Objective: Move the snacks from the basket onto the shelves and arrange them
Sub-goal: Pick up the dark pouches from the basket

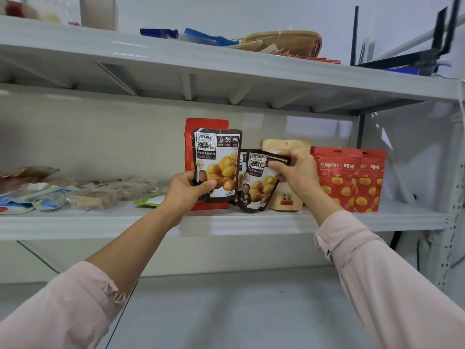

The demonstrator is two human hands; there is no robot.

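Note:
My left hand (pixel 185 192) grips the lower left corner of a dark brown chestnut pouch (pixel 219 157), held upright in front of a tall red bag (pixel 201 123) on the middle shelf (pixel 226 224). My right hand (pixel 294 172) pinches the top edge of a second, smaller-looking dark chestnut pouch (pixel 256 185), tilted, its bottom resting on the shelf. Another dark pouch peeks out between the two. A kraft paper pouch (pixel 285 147) stands behind my right hand. The basket is out of view.
Two red chestnut bags (pixel 349 180) stand at the right end of the shelf. Flat snack packets (pixel 75 195) lie along the left part. The upper shelf (pixel 226 61) carries blue packets and a woven tray. A lower shelf surface (pixel 226 311) lies below my arms.

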